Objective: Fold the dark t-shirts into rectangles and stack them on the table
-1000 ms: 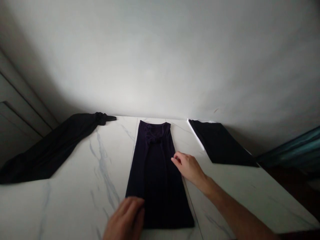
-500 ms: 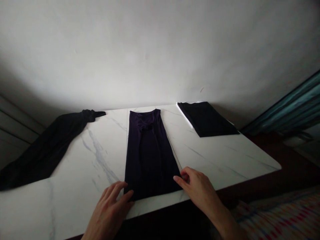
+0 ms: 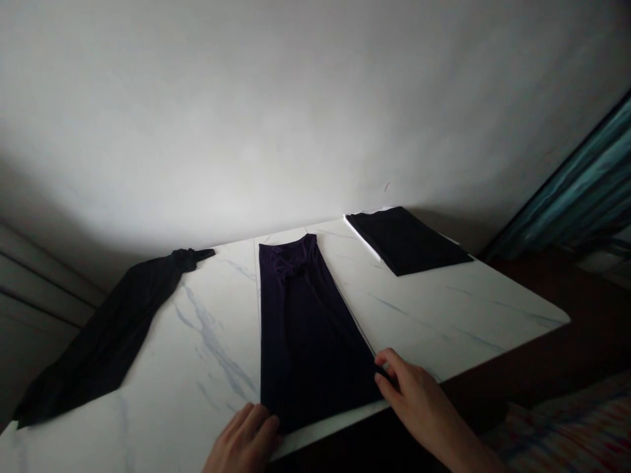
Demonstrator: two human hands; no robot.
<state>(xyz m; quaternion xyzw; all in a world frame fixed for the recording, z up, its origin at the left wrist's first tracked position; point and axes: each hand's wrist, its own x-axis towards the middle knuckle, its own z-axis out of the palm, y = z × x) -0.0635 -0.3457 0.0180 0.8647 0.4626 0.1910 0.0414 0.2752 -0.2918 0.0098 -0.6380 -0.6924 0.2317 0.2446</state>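
A marble bench [image 3: 434, 322] carries a long dark purple garment [image 3: 308, 328] laid flat down its middle, a twisted black cloth [image 3: 111, 335] to its left and a folded black cloth [image 3: 404, 240] beyond. The right hand [image 3: 419, 404] pinches the garment's near corner; the left hand [image 3: 241, 441], fingers slightly spread, touches the other corner.

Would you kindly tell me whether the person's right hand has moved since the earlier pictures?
Yes: the right hand has moved toward the near edge of the marble table, from midway along the dark purple garment to its corner.
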